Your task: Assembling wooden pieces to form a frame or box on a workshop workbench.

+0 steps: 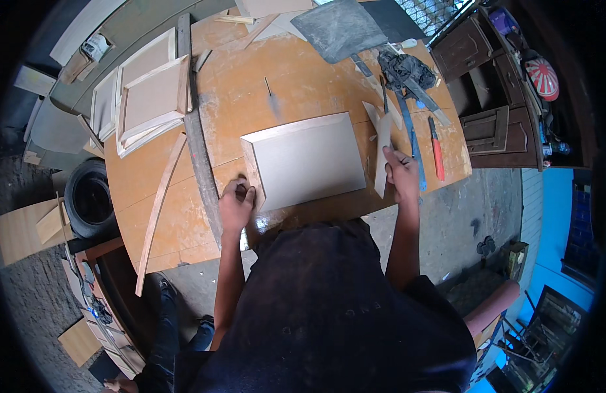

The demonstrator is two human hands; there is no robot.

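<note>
In front of me on the worktable lies a shallow wooden frame (252, 171) with a pale flat panel (311, 164) inside it. My left hand (237, 200) is at the near left corner, its fingers curled against the frame's left side. Just off the frame's right side, my right hand (401, 173) grips a thin, light-coloured strip (383, 145) between thumb and fingers. The strip stands out from the hand toward the far side of the table. What the left fingertips touch underneath is hidden.
Several similar frames (152, 92) are stacked at the far left beside a long dark bar (199, 147). A loose wooden strip (160, 213) overhangs the near left edge. A red-handled tool (437, 149), a blue strip (411, 137) and dark crumpled cloth (405, 68) lie right. Another person's legs (166, 321) show lower left.
</note>
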